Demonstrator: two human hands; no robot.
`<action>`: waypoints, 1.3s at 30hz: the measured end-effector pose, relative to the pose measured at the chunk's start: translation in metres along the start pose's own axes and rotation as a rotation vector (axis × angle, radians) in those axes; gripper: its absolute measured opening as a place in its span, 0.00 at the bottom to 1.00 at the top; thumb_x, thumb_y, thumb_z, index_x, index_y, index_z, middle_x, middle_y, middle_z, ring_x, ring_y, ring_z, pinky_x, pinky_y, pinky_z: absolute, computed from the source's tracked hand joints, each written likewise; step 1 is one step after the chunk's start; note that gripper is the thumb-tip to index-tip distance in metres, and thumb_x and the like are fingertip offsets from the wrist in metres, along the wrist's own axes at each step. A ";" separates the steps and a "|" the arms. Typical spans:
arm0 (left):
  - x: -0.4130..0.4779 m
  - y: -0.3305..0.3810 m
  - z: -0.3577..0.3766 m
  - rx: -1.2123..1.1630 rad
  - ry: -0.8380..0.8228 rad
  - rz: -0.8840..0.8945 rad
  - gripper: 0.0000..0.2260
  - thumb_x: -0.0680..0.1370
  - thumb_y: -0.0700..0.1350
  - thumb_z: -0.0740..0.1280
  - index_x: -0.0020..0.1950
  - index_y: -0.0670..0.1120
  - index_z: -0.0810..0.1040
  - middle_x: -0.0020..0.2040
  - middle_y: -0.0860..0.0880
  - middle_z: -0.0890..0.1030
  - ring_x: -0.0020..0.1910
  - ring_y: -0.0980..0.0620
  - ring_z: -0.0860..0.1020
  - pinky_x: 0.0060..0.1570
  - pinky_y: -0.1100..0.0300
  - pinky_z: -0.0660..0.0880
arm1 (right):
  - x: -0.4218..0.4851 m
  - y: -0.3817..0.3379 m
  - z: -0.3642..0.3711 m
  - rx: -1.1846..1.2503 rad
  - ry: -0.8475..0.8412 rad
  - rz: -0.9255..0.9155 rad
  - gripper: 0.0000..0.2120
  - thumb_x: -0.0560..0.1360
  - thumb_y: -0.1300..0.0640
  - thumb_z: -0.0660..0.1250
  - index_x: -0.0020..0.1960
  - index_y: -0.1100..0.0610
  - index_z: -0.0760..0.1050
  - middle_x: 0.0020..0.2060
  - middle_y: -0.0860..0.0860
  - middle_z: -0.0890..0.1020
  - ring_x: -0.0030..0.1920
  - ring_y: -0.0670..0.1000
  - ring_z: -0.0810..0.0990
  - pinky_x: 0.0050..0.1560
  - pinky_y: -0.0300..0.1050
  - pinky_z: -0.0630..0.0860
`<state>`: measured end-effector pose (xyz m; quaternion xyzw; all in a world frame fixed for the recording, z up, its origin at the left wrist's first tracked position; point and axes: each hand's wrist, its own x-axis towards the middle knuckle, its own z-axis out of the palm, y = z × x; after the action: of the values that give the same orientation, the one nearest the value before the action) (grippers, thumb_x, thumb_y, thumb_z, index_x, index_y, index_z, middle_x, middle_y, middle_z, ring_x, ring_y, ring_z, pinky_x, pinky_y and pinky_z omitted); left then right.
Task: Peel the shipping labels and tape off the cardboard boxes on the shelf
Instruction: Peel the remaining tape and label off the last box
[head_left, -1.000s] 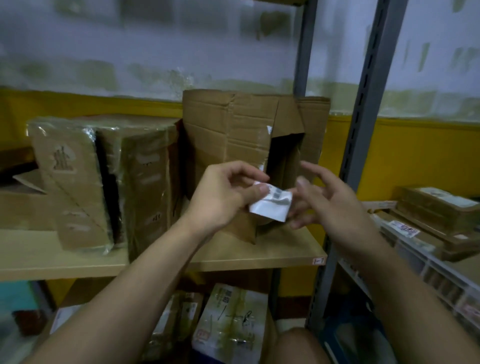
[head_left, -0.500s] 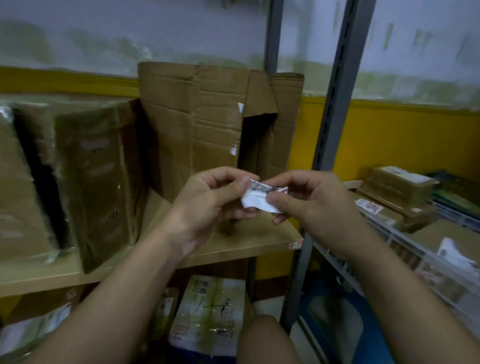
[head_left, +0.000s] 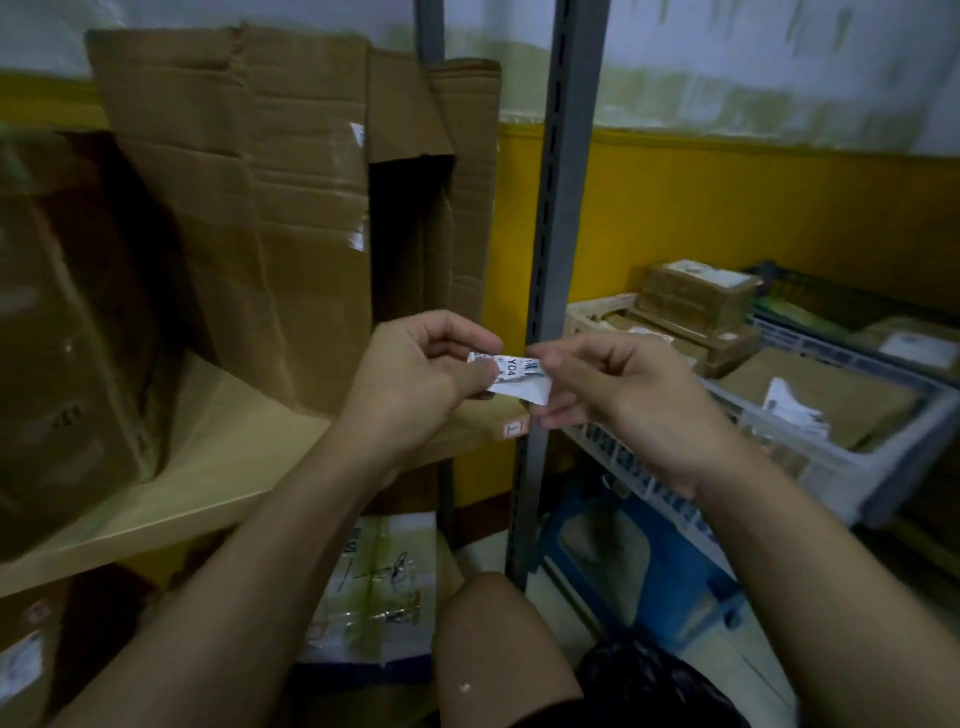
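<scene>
A small white shipping label (head_left: 514, 375) with black print is stretched between both hands in front of the shelf edge. My left hand (head_left: 415, 382) pinches its left end with thumb and curled fingers. My right hand (head_left: 618, 395) pinches its right end. Behind them an open, creased cardboard box (head_left: 260, 208) stands on the wooden shelf (head_left: 228, 457), with scraps of white label and clear tape along its front edge. A second box (head_left: 67, 322) wrapped in clear tape fills the left of the shelf.
A grey metal shelf upright (head_left: 556, 249) rises just behind my hands. To the right, a white plastic crate (head_left: 831, 467) holds parcels and peeled labels, above a blue stool (head_left: 639, 566). Taped parcels (head_left: 384, 587) lie under the shelf. My knee (head_left: 498, 649) is below.
My right hand closed onto the label, which both hands now pinch and pull flat. The view swung right and down, so the boxes slid left.
</scene>
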<state>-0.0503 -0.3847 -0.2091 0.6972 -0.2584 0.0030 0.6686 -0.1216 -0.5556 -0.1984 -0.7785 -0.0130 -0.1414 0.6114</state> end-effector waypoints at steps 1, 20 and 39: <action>-0.002 -0.003 0.008 0.038 -0.009 0.032 0.08 0.73 0.31 0.72 0.43 0.45 0.81 0.40 0.42 0.83 0.37 0.51 0.82 0.36 0.63 0.80 | -0.002 0.003 -0.003 -0.041 0.014 0.031 0.06 0.77 0.62 0.67 0.52 0.60 0.81 0.40 0.56 0.86 0.39 0.51 0.84 0.39 0.40 0.81; -0.076 -0.124 0.116 0.642 -0.378 0.047 0.03 0.77 0.47 0.73 0.47 0.49 0.84 0.42 0.54 0.83 0.41 0.57 0.79 0.46 0.58 0.79 | -0.119 0.194 -0.066 -0.614 0.411 0.283 0.13 0.80 0.64 0.59 0.57 0.59 0.82 0.42 0.57 0.85 0.36 0.54 0.80 0.39 0.48 0.77; -0.118 -0.142 0.086 0.942 -0.331 0.034 0.13 0.78 0.58 0.63 0.61 0.58 0.75 0.58 0.55 0.78 0.55 0.53 0.76 0.48 0.49 0.78 | -0.138 0.303 -0.045 -1.121 -0.256 0.887 0.21 0.80 0.48 0.57 0.67 0.59 0.73 0.65 0.57 0.75 0.64 0.59 0.74 0.63 0.51 0.71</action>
<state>-0.1306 -0.4272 -0.3915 0.9104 -0.3428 0.0197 0.2308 -0.2042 -0.6537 -0.5089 -0.9173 0.3070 0.2266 0.1140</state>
